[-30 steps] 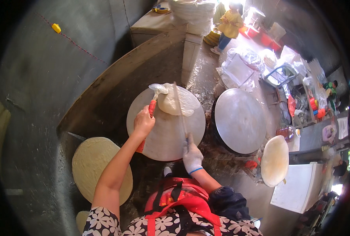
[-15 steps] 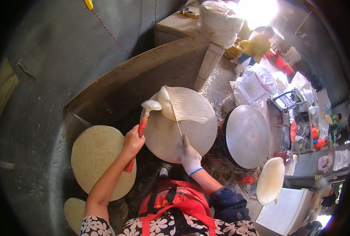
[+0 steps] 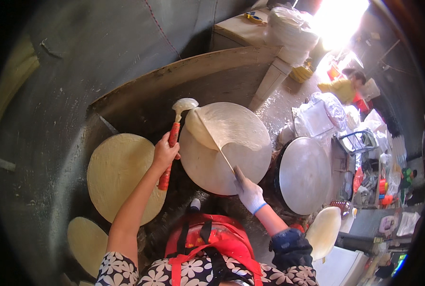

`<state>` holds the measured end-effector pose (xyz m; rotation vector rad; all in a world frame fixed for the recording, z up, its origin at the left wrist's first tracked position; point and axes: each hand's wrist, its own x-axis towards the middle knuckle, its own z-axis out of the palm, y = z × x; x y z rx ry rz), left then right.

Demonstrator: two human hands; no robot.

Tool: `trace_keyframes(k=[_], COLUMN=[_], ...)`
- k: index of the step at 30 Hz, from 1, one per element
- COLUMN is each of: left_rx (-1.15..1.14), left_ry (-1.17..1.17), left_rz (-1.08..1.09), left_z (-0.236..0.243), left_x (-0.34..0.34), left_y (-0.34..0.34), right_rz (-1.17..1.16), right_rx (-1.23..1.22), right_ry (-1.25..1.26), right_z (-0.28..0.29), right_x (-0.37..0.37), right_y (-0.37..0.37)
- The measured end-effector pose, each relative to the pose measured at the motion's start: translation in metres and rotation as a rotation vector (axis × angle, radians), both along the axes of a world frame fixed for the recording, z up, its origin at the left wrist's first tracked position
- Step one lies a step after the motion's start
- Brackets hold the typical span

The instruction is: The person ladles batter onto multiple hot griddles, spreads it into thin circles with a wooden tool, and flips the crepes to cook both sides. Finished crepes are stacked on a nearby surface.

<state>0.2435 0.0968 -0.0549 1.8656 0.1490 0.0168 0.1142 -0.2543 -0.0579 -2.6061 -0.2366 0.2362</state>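
In front of me is a round griddle [image 3: 205, 167] with pale batter [image 3: 238, 123] spread over its far half in a curved sheet. My left hand [image 3: 165, 153] is wrapped round the red handle of a ladle [image 3: 186, 104]; batter coats its bowl, which is raised beside the griddle's far left rim. My right hand [image 3: 250, 195], in a white glove with a blue cuff, grips a long thin batter spreader [image 3: 213, 136]. The spreader's blade slants across the griddle, its far end at the left edge of the batter.
A griddle covered in batter [image 3: 122, 176] stands to the left, with another pale round [image 3: 86, 243] nearer me. To the right is a bare griddle [image 3: 304, 176] and a pale flatbread [image 3: 324, 231]. A curved board [image 3: 188, 71] stands behind. One person [image 3: 343, 88] is far right.
My right hand and the spreader have shifted right, and the batter sheet now reaches further along the griddle's right side. The ladle has risen slightly. The whole view has also shifted.
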Motion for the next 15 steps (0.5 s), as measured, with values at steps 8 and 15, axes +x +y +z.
trace_keyframes(k=[8,15], left_rx=[0.454,0.388], left_ry=[-0.168,-0.013], left_rz=[0.049,0.082], left_z=[-0.033,-0.027], left_x=[-0.023,-0.129], left_y=[-0.024,-0.019], right_rz=[-0.196,0.160], right_rx=[-0.037,-0.224], right_ry=[-0.036,0.121], right_z=[-0.009,0.003], right_x=[-0.005,0.000], right_y=[0.005,-0.049])
